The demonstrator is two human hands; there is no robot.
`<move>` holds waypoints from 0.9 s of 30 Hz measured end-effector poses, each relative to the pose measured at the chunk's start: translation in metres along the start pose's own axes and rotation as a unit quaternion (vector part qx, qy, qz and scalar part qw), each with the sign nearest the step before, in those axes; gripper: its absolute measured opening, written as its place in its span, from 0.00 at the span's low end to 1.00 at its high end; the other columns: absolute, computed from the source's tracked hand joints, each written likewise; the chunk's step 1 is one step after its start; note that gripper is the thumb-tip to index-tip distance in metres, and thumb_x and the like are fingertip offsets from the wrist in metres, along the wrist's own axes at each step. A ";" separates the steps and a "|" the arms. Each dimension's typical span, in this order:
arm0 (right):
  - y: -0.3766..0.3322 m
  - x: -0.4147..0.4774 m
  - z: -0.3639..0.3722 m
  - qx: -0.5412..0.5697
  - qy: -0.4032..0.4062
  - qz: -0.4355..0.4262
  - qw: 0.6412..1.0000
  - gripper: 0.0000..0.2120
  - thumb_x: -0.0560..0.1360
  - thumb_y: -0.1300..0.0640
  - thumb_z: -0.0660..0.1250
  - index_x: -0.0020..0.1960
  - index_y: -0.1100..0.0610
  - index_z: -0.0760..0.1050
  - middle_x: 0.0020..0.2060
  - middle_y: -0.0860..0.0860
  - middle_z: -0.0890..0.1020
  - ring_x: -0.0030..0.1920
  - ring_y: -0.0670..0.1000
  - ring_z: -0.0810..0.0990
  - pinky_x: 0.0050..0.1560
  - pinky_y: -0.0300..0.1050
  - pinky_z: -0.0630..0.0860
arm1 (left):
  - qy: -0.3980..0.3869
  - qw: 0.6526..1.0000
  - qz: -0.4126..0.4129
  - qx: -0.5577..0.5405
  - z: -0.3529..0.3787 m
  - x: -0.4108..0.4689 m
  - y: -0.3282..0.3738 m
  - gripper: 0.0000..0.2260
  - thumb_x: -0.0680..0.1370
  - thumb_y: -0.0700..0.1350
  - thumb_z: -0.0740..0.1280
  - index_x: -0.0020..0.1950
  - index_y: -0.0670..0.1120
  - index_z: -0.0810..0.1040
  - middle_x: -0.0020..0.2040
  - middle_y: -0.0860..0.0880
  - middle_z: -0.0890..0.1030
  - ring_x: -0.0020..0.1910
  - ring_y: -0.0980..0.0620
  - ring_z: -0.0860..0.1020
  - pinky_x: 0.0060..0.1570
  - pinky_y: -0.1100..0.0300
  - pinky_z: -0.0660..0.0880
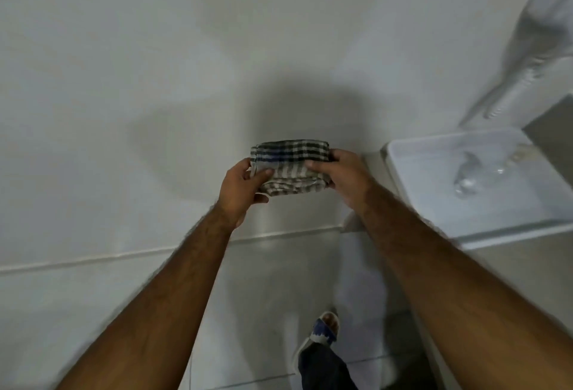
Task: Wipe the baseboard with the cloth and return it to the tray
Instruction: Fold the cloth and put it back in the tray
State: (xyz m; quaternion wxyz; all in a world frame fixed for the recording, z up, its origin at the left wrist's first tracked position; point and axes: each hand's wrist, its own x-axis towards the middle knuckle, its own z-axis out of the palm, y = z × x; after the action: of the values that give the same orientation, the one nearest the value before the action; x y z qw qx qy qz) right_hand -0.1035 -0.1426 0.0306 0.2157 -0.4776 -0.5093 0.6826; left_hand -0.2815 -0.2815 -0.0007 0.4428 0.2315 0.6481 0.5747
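The left hand and right hand both pinch the folded checked cloth between them, held up before the wall. The baseboard runs below the hands, the white tray to their right. Loosely pinched, the folds could slip open during wiping.

Two hands, one checked cloth, one white tray, one sandalled foot.
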 end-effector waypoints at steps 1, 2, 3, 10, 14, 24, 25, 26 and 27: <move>-0.002 -0.004 -0.021 0.011 0.019 -0.006 1.000 0.17 0.76 0.70 0.77 0.65 0.67 0.82 0.55 0.62 0.88 0.55 0.62 0.88 0.52 0.48 0.86 | -0.020 1.000 0.005 0.014 0.020 0.005 0.007 0.08 0.79 0.42 0.74 0.57 0.49 0.83 0.42 0.52 0.88 0.34 0.56 0.84 0.31 0.61 0.80; -0.003 -0.009 -0.042 0.020 0.037 -0.009 0.999 0.18 0.76 0.71 0.77 0.65 0.67 0.81 0.54 0.62 0.88 0.55 0.62 0.88 0.53 0.50 0.86 | -0.038 0.999 0.009 0.031 0.040 0.011 0.014 0.08 0.79 0.43 0.74 0.57 0.49 0.83 0.42 0.52 0.88 0.34 0.56 0.84 0.32 0.61 0.80; -0.003 -0.013 -0.062 0.032 0.054 -0.007 0.998 0.19 0.76 0.71 0.77 0.65 0.67 0.81 0.55 0.62 0.88 0.56 0.63 0.88 0.54 0.52 0.86 | -0.052 0.997 0.011 0.048 0.060 0.016 0.019 0.09 0.78 0.44 0.74 0.58 0.48 0.83 0.43 0.52 0.88 0.34 0.55 0.84 0.32 0.61 0.81; 0.006 -0.037 -0.187 0.082 0.179 0.029 0.980 0.15 0.78 0.66 0.74 0.64 0.64 0.82 0.53 0.59 0.89 0.51 0.57 0.89 0.42 0.44 0.88 | -0.114 0.979 0.038 0.166 0.196 0.047 0.044 0.15 0.75 0.48 0.79 0.57 0.44 0.81 0.46 0.46 0.86 0.32 0.55 0.85 0.31 0.60 0.83; 0.033 -0.041 -0.248 -0.003 0.281 0.084 0.956 0.17 0.76 0.66 0.75 0.64 0.63 0.79 0.59 0.60 0.85 0.57 0.60 0.87 0.51 0.50 0.88 | -0.171 0.936 0.095 0.293 0.279 0.067 0.043 0.18 0.75 0.49 0.78 0.62 0.45 0.82 0.50 0.43 0.85 0.35 0.49 0.84 0.29 0.63 0.81; 0.075 -0.021 -0.302 -0.326 0.235 0.184 0.897 0.20 0.74 0.54 0.80 0.60 0.62 0.80 0.56 0.58 0.87 0.57 0.58 0.85 0.55 0.45 0.82 | -0.189 0.700 0.228 0.649 0.370 0.081 -0.031 0.15 0.81 0.52 0.65 0.65 0.49 0.80 0.59 0.40 0.82 0.61 0.38 0.78 0.60 0.47 0.73; 0.077 -0.018 -0.302 -0.329 0.229 0.189 0.896 0.21 0.75 0.53 0.80 0.62 0.63 0.80 0.57 0.58 0.86 0.58 0.58 0.85 0.52 0.44 0.79 | -0.192 0.672 0.240 0.674 0.372 0.083 -0.034 0.14 0.81 0.51 0.65 0.64 0.49 0.80 0.58 0.40 0.82 0.62 0.39 0.76 0.60 0.46 0.72; 0.075 -0.017 -0.299 -0.341 0.220 0.194 0.893 0.22 0.75 0.52 0.80 0.64 0.63 0.80 0.58 0.58 0.86 0.59 0.58 0.85 0.51 0.43 0.78 | -0.194 0.658 0.244 0.686 0.373 0.082 -0.034 0.13 0.81 0.50 0.64 0.63 0.48 0.80 0.57 0.41 0.83 0.63 0.39 0.75 0.60 0.46 0.71; 0.077 -0.016 -0.298 -0.346 0.215 0.194 0.893 0.23 0.76 0.52 0.79 0.65 0.63 0.79 0.59 0.59 0.85 0.60 0.58 0.85 0.52 0.43 0.79 | -0.191 0.651 0.251 0.690 0.374 0.084 -0.037 0.13 0.81 0.49 0.64 0.63 0.48 0.79 0.57 0.41 0.83 0.64 0.40 0.74 0.60 0.46 0.70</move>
State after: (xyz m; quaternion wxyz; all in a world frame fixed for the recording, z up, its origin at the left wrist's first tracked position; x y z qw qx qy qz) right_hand 0.1786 -0.0394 -0.0395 0.0047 -0.7463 -0.5518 0.3723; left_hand -0.0020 -0.0200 -0.0419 0.1077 0.7289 0.6760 -0.0062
